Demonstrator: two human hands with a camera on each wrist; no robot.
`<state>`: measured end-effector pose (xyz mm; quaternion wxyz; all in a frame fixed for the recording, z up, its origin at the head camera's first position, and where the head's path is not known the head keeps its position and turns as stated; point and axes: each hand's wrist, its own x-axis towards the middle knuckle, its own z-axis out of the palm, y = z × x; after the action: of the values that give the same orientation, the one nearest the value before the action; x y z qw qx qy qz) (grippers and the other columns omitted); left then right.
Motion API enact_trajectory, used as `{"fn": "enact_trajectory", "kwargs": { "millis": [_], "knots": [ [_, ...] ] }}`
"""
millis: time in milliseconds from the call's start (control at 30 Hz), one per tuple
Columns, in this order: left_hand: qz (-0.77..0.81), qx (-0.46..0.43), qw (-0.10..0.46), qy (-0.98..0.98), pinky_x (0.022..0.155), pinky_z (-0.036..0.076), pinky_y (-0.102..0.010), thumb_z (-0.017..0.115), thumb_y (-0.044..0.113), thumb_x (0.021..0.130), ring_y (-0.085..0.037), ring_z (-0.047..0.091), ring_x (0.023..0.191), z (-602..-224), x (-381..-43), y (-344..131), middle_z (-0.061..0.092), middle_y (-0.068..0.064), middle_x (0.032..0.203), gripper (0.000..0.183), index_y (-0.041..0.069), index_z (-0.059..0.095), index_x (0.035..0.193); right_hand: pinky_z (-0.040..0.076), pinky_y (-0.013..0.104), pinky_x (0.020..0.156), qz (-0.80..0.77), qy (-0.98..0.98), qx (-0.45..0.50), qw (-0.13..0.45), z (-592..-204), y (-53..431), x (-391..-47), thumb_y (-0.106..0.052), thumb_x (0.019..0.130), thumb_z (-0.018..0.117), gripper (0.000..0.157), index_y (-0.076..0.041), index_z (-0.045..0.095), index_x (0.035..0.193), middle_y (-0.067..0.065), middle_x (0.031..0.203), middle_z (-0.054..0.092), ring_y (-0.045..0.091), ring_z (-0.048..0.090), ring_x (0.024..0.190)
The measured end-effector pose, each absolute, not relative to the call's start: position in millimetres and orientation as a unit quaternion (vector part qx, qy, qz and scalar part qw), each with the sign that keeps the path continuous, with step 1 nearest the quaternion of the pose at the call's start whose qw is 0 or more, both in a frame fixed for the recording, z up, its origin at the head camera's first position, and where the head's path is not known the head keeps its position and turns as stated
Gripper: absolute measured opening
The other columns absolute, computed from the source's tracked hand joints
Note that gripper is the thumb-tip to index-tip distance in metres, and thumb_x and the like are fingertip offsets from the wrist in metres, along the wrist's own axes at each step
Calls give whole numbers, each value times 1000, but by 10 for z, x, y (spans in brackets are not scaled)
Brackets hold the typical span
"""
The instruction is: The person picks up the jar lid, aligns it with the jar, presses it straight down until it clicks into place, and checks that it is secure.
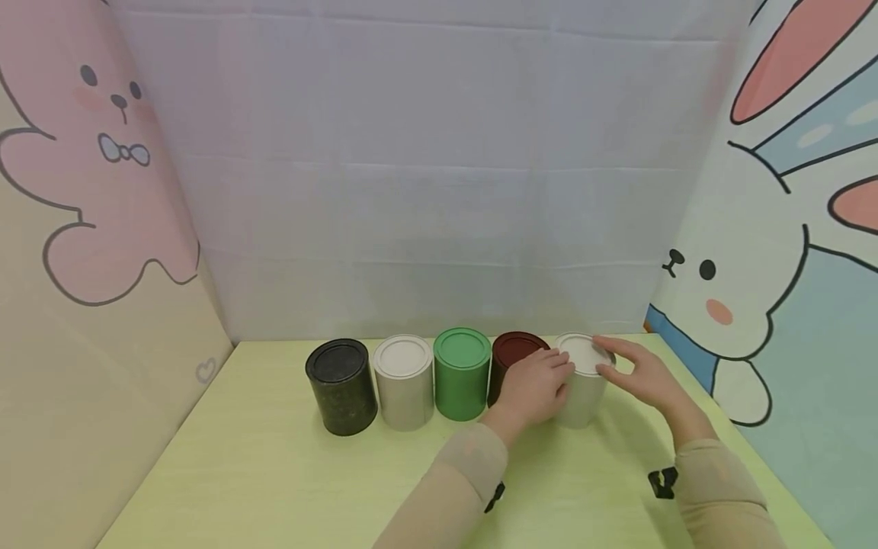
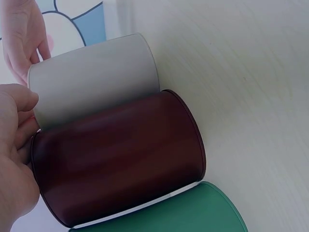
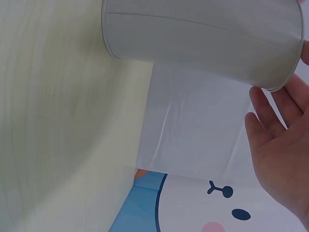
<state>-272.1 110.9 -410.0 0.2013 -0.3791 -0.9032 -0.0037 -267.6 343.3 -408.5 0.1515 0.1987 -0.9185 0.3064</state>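
At the right end of a row of lidded cans stands a white can [image 1: 581,389], with a hand on each side of its lid. My left hand [image 1: 536,389] lies by the can's left rim, in front of the dark red can [image 1: 519,347] and partly hiding it. In the left wrist view, the left thumb [image 2: 24,98] reaches the white can's top edge. My right hand [image 1: 641,374] is at the right rim, thumb and fingers spread. In the right wrist view, its fingers [image 3: 263,106] are loosely bent, with fingertips at the rim.
Left of the dark red can stand a green can [image 1: 463,381], another white can [image 1: 405,389] and a black can [image 1: 345,393], close together on the pale yellow-green table [image 1: 261,473]. A white sheet [image 1: 425,168] hangs behind; cartoon-printed cloths flank both sides.
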Motion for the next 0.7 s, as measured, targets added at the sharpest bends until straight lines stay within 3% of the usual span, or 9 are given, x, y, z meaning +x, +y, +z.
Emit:
{"fn": "enact_trajectory", "kwargs": {
  "millis": [233,500,700],
  "knots": [
    [1,-376,196,-906,114,26,-20,54,32,102,-6,46,133,-4103,-2723,1127,56,11,140,35,26,64,135,41,62,97,290,-922,207,153,-4076,3440,-2687,-16,91,71,47,4,61,132,25,133,58,46,51,122],
    [0,-378,197,-904,115,26,-21,54,32,102,-6,45,134,-4110,-2730,1127,55,10,141,36,25,63,136,45,49,93,268,-915,232,191,-4077,3438,-2674,-11,88,73,43,3,65,127,22,128,62,43,56,117],
    [-5,-377,208,-903,114,27,-21,55,31,101,-6,46,133,-4121,-2720,1122,56,10,140,35,26,64,134,42,58,94,289,-904,237,207,-4154,3408,-2656,-8,90,70,42,5,61,129,25,130,60,46,52,119]
  ]
}}
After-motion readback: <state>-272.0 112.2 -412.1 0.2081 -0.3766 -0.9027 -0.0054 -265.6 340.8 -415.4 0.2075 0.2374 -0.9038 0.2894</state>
